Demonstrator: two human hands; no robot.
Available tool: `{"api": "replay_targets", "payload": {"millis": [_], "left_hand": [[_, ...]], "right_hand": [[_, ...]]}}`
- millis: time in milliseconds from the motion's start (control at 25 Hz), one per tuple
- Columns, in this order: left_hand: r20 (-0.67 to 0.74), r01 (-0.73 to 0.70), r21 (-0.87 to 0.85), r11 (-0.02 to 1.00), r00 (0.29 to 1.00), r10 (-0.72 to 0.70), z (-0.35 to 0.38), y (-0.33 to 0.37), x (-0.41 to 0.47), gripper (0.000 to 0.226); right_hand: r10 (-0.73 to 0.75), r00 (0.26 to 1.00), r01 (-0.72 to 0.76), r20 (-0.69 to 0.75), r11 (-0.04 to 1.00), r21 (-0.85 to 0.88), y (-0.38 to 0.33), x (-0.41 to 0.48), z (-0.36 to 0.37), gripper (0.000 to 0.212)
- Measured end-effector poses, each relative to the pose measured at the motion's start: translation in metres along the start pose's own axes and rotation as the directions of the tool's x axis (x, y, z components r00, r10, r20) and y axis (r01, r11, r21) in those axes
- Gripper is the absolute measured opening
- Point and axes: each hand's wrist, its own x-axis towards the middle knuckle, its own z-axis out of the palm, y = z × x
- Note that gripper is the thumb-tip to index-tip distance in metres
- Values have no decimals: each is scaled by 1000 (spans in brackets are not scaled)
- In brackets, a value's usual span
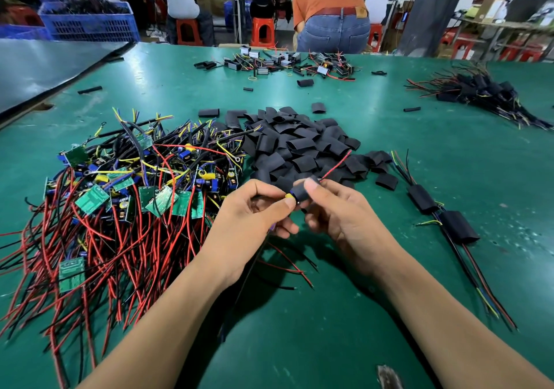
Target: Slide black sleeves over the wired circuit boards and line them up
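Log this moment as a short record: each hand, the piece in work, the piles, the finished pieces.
left hand: pinches the circuit board, which is mostly hidden
right hand: pinches the sleeve, partly over the board
red wire: sticks out of the sleeve's far end
board pile: left of the hands
sleeve pile: beyond the hands
finished pieces: two, in a line on the table, right of the hands
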Motion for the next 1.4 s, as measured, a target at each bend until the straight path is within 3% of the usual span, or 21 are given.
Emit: {"api": "replay_targets", "payload": {"millis": [80,320,440,680,1120,1240,1400], "left_hand": [[-27,-37,50,998,999,39,2,-1,0,17],[8,37,47,998,999,-38,3,-1,-1,9],[6,-13,69,998,1000,13,3,0,-2,5],[7,-133,175,976,991,134,6,1,-3,6],[-61,-176,223,959,979,194,10,-1,-4,6],[-86,-117,178,977,987,134,9,-1,-3,8],[-7,95,-21,995,995,-95,5,3,-1,9]], "right_hand": [[20,999,-21,-37,1000,-23,1,1,2,43],[73,981,-74,-182,997,2,1,3,5,41],[145,978,-143,-148,989,28,0,4,10,49],[235,972,-228,7,937,263,-5,4,11,54],[249,967,-234,-43,946,224,-1,1,25,51],[234,969,-213,-82,954,211,-3,1,21,48],[188,980,-163,-68,950,267,-9,-1,14,38]]}}
